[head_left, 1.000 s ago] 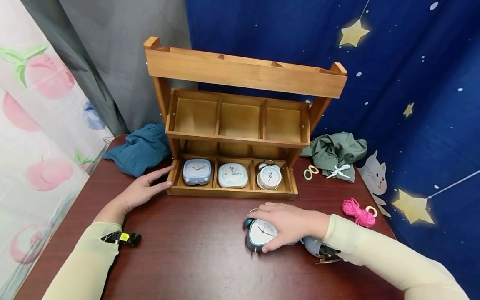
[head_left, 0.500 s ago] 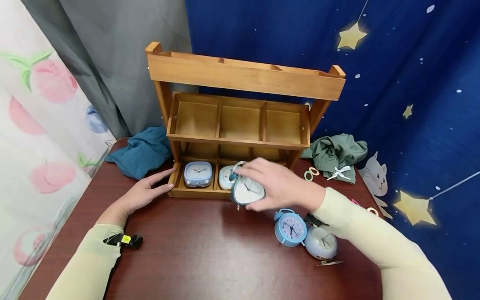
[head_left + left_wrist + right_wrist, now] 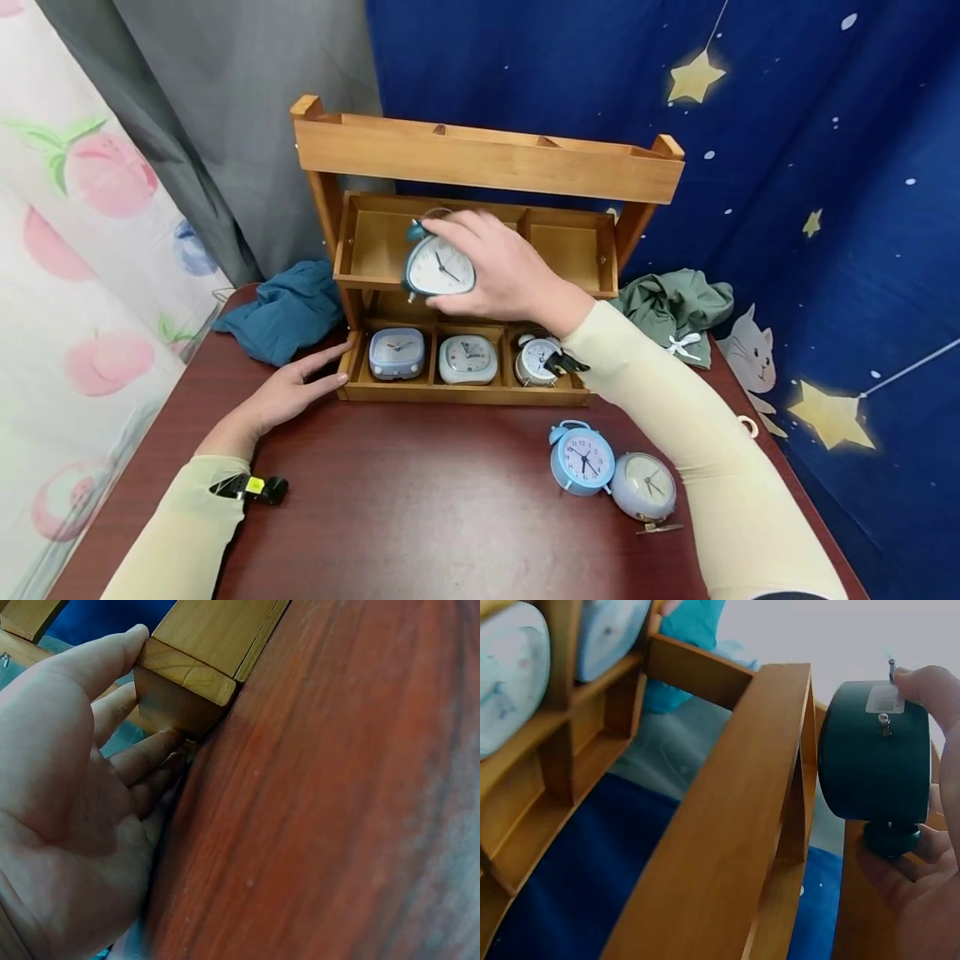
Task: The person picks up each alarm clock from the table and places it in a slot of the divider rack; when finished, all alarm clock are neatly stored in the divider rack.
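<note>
Right now right hand (image 3: 502,271) grip curled round dark teal alarm clock (image 3: 438,267), held in air before middle tier of wooden shelf (image 3: 487,158), face toward camera. Left hand (image 3: 288,392) flat on bench (image 3: 420,492), straight fingers pressing shelf's bottom left corner. Bottom tier holds square blue clock (image 3: 396,353), pale square clock (image 3: 468,359), white bell clock (image 3: 537,360). Light blue clock (image 3: 581,458) and grey clock (image 3: 643,487) stand on bench near right forearm.

Pale yellow-green sleeves (image 3: 697,450) reach both wrists; bare hands.
</note>
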The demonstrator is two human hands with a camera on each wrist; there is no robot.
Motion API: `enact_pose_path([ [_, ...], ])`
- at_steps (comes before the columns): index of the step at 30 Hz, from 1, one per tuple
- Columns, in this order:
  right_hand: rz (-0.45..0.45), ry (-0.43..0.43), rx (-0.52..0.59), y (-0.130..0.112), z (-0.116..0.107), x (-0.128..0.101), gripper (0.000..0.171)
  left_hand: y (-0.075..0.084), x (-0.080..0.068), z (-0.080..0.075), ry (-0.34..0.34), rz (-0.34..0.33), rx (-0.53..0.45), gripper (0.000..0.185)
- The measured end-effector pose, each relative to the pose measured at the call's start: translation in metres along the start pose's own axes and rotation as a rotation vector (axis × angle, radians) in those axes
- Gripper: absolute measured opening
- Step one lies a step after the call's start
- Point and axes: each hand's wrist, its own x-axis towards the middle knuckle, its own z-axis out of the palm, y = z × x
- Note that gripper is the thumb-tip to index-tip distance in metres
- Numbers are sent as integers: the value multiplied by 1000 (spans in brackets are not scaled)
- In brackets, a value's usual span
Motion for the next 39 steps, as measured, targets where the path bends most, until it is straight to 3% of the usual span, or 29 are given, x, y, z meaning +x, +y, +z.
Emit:
enact_pose_path([
  [7,68,35,-74,7,21,43,95,-1,0,1,-7,4,-31,71],
  [17,89,-25,-103,5,42,71,95,2,2,-1,-8,4,-12,71],
  [25,102,-129,-184,7,56,74,94,2,0,2,-11,8,-12,72],
  [39,117,-204,-296,4,61,70,94,4,0,1,-10,-13,-17,72],
])
